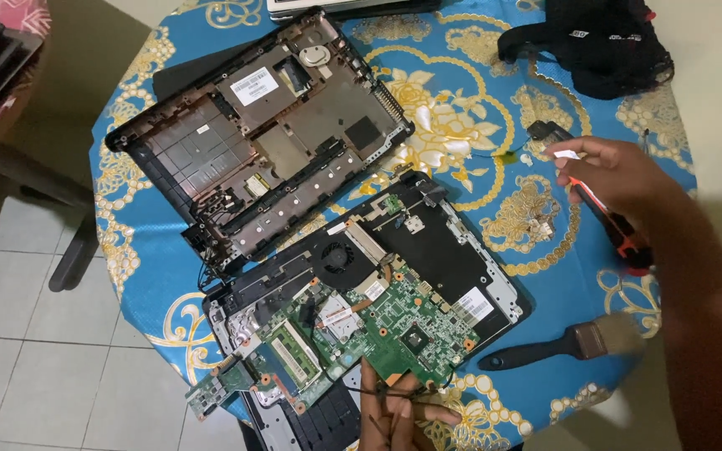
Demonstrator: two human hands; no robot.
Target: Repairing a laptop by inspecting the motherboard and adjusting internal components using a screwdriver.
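Left hand (394, 413) pinching motherboard (353, 321) edge, right hand (616, 179) gripping screwdriver (616, 225) above tablecloth (545, 284)

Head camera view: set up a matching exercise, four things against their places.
Things:
1. screwdriver
2. brush
3. motherboard
4. empty laptop shell

Places:
A. far side of the table, beside the black bag
B. held in the right hand
C. touched at its near edge by the left hand
D. lying on the tablecloth, near the right forearm

Pairs: 1-B, 2-D, 3-C, 4-A
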